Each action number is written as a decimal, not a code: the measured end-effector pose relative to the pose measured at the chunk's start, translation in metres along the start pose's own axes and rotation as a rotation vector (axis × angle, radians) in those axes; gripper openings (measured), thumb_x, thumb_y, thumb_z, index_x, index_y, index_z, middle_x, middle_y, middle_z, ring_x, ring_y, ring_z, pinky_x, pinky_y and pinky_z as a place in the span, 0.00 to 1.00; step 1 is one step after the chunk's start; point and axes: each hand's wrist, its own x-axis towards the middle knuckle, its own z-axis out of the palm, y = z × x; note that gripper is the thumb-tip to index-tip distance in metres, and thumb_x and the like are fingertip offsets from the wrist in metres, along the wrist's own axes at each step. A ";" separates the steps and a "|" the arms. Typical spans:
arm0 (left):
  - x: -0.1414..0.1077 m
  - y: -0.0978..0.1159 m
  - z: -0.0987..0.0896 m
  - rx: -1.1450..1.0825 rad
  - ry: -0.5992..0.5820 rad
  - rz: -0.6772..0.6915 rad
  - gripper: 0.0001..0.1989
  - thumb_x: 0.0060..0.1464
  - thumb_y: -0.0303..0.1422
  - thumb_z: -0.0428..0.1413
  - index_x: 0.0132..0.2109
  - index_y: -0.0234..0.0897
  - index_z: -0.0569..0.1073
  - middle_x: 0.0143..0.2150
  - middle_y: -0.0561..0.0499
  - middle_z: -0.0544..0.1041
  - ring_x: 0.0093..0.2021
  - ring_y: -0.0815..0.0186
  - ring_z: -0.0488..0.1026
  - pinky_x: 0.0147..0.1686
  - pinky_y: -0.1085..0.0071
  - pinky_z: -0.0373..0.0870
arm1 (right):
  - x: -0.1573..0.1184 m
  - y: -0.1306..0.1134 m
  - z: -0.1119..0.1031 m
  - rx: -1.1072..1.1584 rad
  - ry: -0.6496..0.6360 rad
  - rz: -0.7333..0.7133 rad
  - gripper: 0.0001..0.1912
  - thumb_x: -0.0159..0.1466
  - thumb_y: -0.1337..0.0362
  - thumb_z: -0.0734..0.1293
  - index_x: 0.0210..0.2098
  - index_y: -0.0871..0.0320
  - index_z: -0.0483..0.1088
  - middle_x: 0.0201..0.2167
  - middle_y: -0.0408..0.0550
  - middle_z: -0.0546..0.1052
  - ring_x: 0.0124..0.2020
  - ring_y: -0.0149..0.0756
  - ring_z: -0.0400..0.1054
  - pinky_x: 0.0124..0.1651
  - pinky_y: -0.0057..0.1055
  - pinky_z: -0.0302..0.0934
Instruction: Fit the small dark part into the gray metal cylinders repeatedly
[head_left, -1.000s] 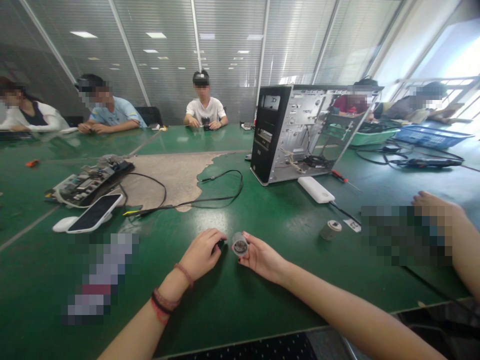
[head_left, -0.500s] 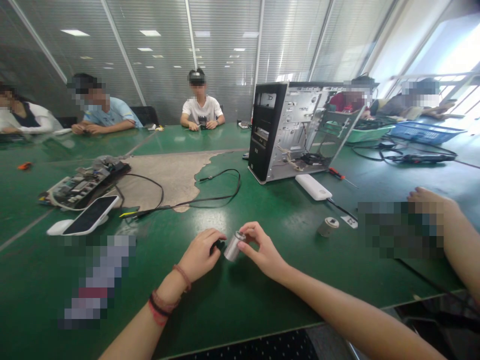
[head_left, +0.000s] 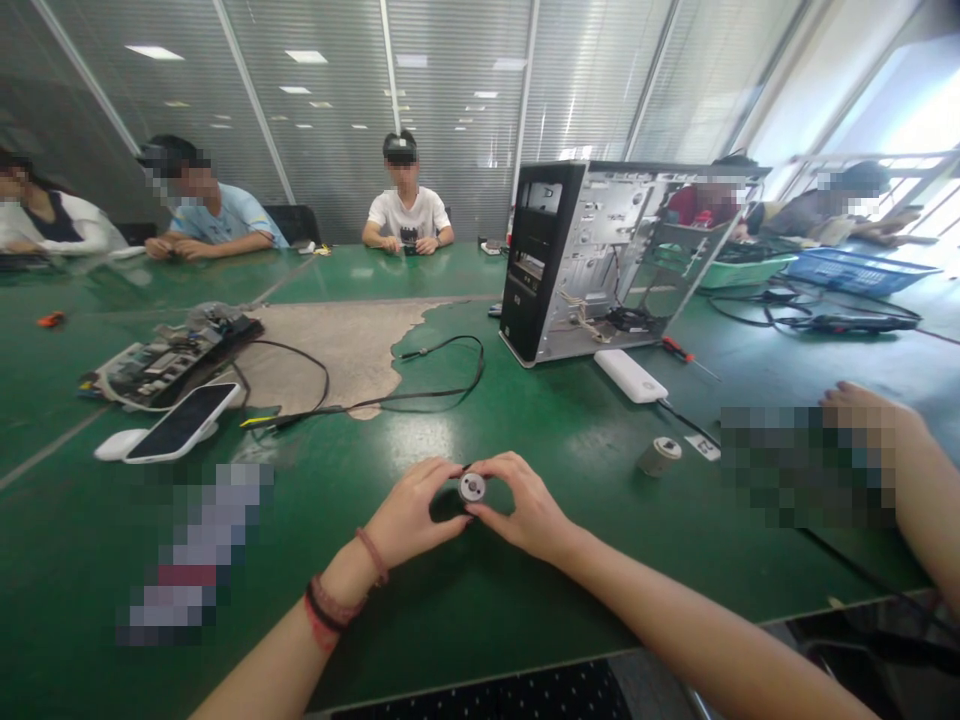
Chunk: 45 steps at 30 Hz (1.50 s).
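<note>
A small cylindrical metal motor [head_left: 472, 488] is held just above the green table, its round end with a central shaft and small holes facing me. My left hand [head_left: 411, 508] curves round from the left, thumb and fingertips closed at the motor's edge. From the right, my right hand [head_left: 525, 508] pinches it between thumb and fingers. The motor's far end is hidden. A dark bit shows by the upper fingertips; I cannot make out what it is. A second metal cylinder [head_left: 660, 456] stands on the table to the right.
An open computer case [head_left: 547, 270] stands ahead, with a white power bank [head_left: 630, 376] and a screwdriver [head_left: 688, 357] in front. To the left lie circuit parts [head_left: 169, 360], a phone [head_left: 184, 420] and a black cable [head_left: 480, 370]. Another person's arm [head_left: 892, 440] reaches in at right.
The motor has turned from showing its side to showing its end face. My left hand has come in from beside it to touch it; the black thing held there earlier is mostly hidden.
</note>
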 end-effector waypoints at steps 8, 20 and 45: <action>-0.003 0.000 0.005 -0.003 0.057 0.070 0.13 0.51 0.35 0.57 0.44 0.36 0.70 0.44 0.45 0.74 0.45 0.59 0.70 0.49 0.61 0.67 | -0.002 -0.010 0.001 0.063 -0.051 -0.061 0.21 0.58 0.66 0.67 0.49 0.50 0.61 0.43 0.51 0.75 0.45 0.42 0.68 0.47 0.43 0.61; -0.005 0.000 0.003 -0.035 0.144 0.101 0.17 0.51 0.29 0.56 0.49 0.38 0.69 0.47 0.46 0.75 0.47 0.61 0.71 0.50 0.63 0.67 | -0.001 -0.012 0.000 0.086 -0.007 -0.044 0.26 0.55 0.63 0.70 0.50 0.51 0.60 0.44 0.52 0.71 0.47 0.44 0.65 0.49 0.44 0.60; 0.001 -0.001 0.008 -0.056 -0.060 -0.124 0.07 0.47 0.32 0.60 0.36 0.36 0.72 0.36 0.50 0.70 0.38 0.62 0.67 0.40 0.67 0.66 | 0.012 -0.006 0.007 0.176 -0.051 0.193 0.06 0.59 0.65 0.65 0.37 0.53 0.71 0.41 0.50 0.70 0.46 0.41 0.64 0.50 0.40 0.58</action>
